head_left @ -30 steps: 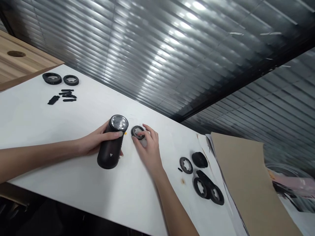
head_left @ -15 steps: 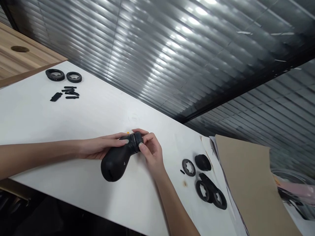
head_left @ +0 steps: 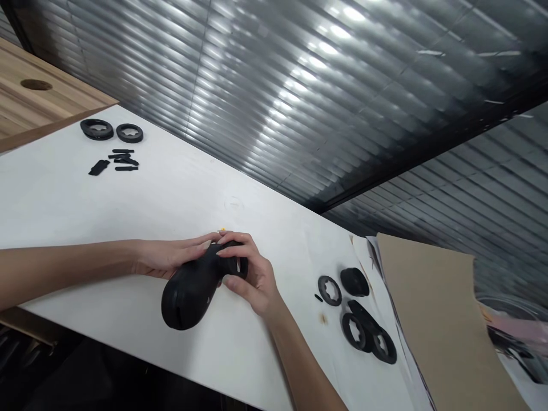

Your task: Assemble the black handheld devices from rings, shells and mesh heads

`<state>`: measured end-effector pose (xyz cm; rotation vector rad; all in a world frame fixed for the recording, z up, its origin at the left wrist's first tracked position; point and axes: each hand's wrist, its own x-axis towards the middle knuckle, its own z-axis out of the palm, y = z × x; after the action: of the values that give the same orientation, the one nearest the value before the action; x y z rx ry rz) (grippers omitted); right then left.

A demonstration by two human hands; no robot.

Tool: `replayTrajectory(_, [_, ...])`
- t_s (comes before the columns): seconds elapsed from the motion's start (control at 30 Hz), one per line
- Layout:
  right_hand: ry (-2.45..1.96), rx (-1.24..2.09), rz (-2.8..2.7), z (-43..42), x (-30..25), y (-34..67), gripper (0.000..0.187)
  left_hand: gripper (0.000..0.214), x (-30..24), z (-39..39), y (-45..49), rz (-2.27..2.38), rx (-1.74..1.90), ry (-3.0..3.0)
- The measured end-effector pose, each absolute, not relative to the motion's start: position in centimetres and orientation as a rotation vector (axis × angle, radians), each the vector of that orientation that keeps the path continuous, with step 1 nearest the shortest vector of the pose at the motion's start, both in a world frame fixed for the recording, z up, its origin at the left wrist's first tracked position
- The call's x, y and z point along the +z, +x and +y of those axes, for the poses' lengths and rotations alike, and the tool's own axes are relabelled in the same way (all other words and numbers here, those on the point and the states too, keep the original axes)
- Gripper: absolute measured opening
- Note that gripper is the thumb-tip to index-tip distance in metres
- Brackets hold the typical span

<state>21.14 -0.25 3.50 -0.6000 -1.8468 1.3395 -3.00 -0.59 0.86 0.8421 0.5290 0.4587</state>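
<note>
A black cylindrical device (head_left: 188,288) lies tilted over the white table (head_left: 85,205), its base toward me. My left hand (head_left: 171,258) wraps its upper body from the left. My right hand (head_left: 248,273) is closed around the device's head end, fingers curled over a black ring (head_left: 240,265) fitted there. The metal mesh top is hidden by the fingers.
Several black rings and a cap (head_left: 355,281) lie on the table right of my right hand. More black rings (head_left: 96,129) and small strips (head_left: 122,161) sit at the far left. Brown cardboard (head_left: 432,319) covers the right end. A wooden top (head_left: 29,105) adjoins the left. Ribbed metal shutters stand behind.
The device went from upright to lying over. My right hand picked the black ring off the table, brought it onto the device's head, and now curls round it.
</note>
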Motion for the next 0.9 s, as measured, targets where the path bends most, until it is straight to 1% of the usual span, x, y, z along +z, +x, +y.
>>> replayTrajectory(0.07, [-0.604, 1.341, -1.856, -0.3, 3.5, 21.0, 0.027, 0.095, 0.9, -0.5, -3.0, 0.481, 0.462, 0.851])
replayTrajectory(0.13, [-0.605, 1.366, -1.844, -0.4, 3.4, 20.9, 0.029, 0.094, 1.4, -0.5, -2.8, 0.483, 0.434, 0.832])
replayTrajectory(0.23, [-0.619, 1.382, -1.793, -0.5, 3.5, 20.6, 0.024, 0.094, 2.3, -0.6, -2.6, 0.527, 0.429, 0.829])
replayTrajectory(0.3, [-0.635, 1.369, -1.755, -0.5, 3.6, 20.5, 0.023, 0.089, 2.6, -0.7, -2.5, 0.556, 0.455, 0.893])
replayTrajectory(0.43, [-0.660, 1.364, -1.686, -0.1, 3.3, 20.4, 0.035, 0.080, 2.2, -0.8, -2.4, 0.524, 0.525, 1.167])
replayTrajectory(0.6, [-0.709, 1.379, -1.583, 0.7, 2.5, 20.6, 0.044, 0.088, 2.2, -1.0, -2.5, 0.561, 0.497, 1.390])
replayTrajectory(0.73, [-0.702, 1.382, -1.629, 1.2, 2.9, 20.8, 0.048, 0.082, 3.5, -1.0, -0.8, 0.706, 0.589, 1.442])
replayTrajectory(0.8, [-0.730, 1.333, -1.652, 1.5, 3.5, 20.9, 0.043, 0.079, 4.2, -0.6, 0.8, 0.746, 0.629, 1.429])
replayTrajectory(0.9, [-0.764, 1.267, -1.599, 2.3, 4.5, 21.7, 0.029, 0.082, 4.9, 0.5, 3.8, 0.772, 0.703, 1.360])
